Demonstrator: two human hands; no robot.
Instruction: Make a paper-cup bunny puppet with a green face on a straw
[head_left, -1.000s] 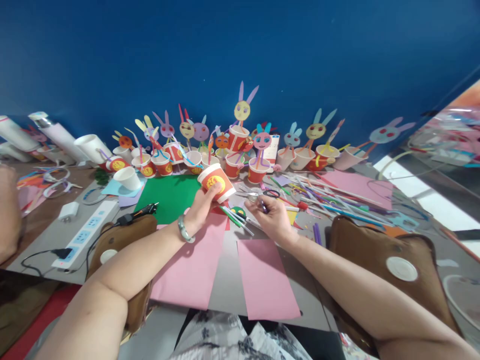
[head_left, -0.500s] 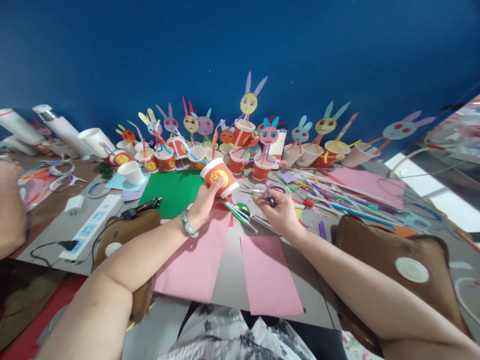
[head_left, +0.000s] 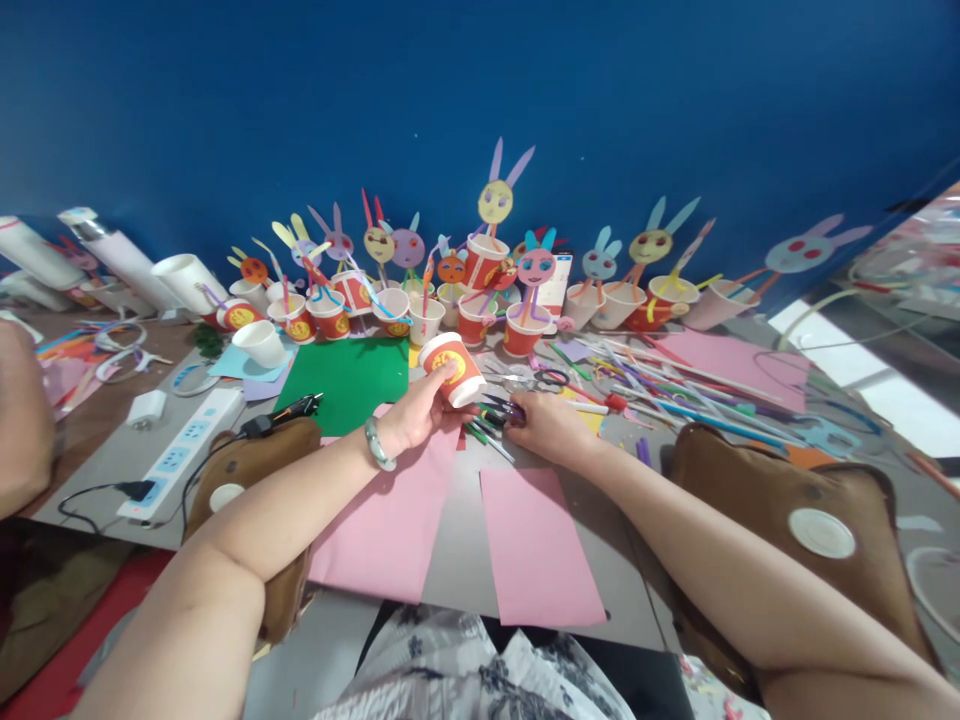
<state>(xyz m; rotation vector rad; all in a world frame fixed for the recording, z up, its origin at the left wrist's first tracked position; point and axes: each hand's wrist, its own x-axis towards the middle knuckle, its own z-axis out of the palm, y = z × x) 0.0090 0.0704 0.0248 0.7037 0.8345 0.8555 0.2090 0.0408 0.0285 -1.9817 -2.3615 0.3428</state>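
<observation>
- The cup [head_left: 451,372] is showing a red band with white ends and a round yellow mark; it is tilting, held just right of the green sheet [head_left: 345,385].
- The left hand [head_left: 414,415] is gripping the cup, its thumb lying across the front.
- The right hand [head_left: 553,428], farther right of the green sheet, is holding scissors [head_left: 515,411], their tips pointing toward the cup; touching or not, I cannot tell.
- Nearer the person than the green sheet, grey table [head_left: 459,545] is showing between the pink sheet [head_left: 394,535] and the pink strip [head_left: 540,560], reaching the front edge.
- Well right of the green sheet, straws [head_left: 705,414] are crowding the table.
- Behind the green sheet, paper rabbits [head_left: 537,266] are rising from a row of paper cups [head_left: 525,338].
- Left of the green sheet, a white cup [head_left: 259,347] is standing on blue paper [head_left: 226,365].
</observation>
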